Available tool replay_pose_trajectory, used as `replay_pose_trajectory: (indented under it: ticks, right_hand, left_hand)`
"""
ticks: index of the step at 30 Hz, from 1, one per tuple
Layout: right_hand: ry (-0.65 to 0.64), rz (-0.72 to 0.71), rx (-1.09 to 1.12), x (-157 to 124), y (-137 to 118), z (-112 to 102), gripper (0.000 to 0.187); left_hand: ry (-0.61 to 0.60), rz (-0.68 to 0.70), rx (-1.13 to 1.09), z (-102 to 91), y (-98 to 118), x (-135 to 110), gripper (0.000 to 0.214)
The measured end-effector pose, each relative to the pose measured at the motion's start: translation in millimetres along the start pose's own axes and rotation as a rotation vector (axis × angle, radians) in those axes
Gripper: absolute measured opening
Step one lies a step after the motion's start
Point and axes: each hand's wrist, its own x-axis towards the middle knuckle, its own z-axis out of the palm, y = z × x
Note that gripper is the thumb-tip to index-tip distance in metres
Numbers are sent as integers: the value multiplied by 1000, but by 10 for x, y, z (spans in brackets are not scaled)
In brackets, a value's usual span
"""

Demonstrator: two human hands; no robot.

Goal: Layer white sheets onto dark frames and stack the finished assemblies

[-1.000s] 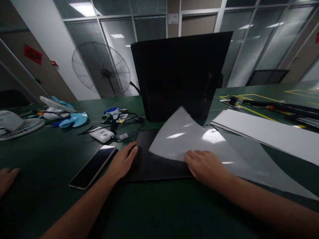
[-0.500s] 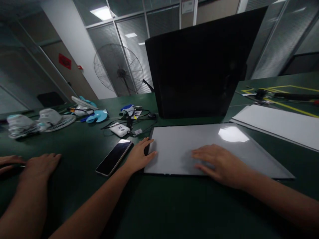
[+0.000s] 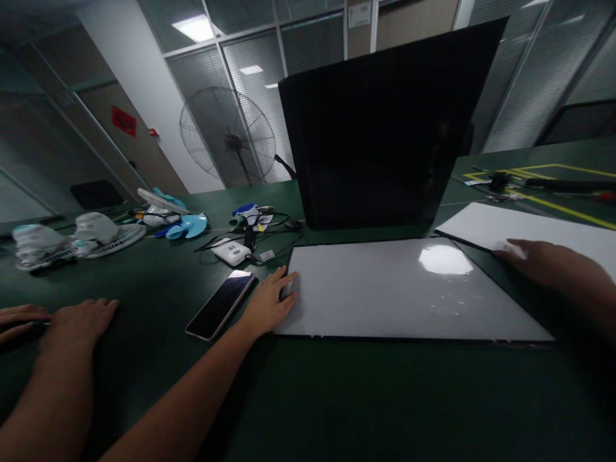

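Note:
A glossy white panel (image 3: 375,295) with a thin dark rim lies flat on the green table in front of me. At its left end rests my left hand (image 3: 268,300), thumb and fingers spread over the edge. To the right, my right hand (image 3: 541,260) is closed on the near edge of a white sheet (image 3: 481,221), whose front edge looks slightly raised. Part of that sheet is hidden behind the hand. Beside my left hand a phone (image 3: 220,305) lies with its dark screen up.
A large black screen-like panel (image 3: 385,135) stands upright behind the white panel. Cables and a white device (image 3: 231,251) lie left of it, with small fan parts (image 3: 187,226) farther left. Another person's hands (image 3: 79,321) are at the left edge.
My right hand has left the glossy white panel and moved right to grip the white sheet, which has shifted slightly left. My left hand stays at the panel's left end.

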Motion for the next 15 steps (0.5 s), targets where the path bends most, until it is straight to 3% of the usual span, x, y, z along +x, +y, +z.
replay_pose_trajectory:
  ticks: [3, 8, 12, 15]
  right_hand:
    - [-25, -18, -13, -105, -124, -122, 52]
    - [121, -119, -112, -459, -448, -506, 38]
    - [235, -254, -159, -903, -1064, -784, 37]
    - [224, -407, -148, -1351, -1623, -904, 32]
  left_hand:
    - [-10, -2, 12, -6, 1, -1, 61]
    - [11, 12, 4, 12, -30, -4, 60]
    - [20, 6, -25, 14, -44, -13, 60]
    - [28, -10, -75, -12, -39, -25, 63]
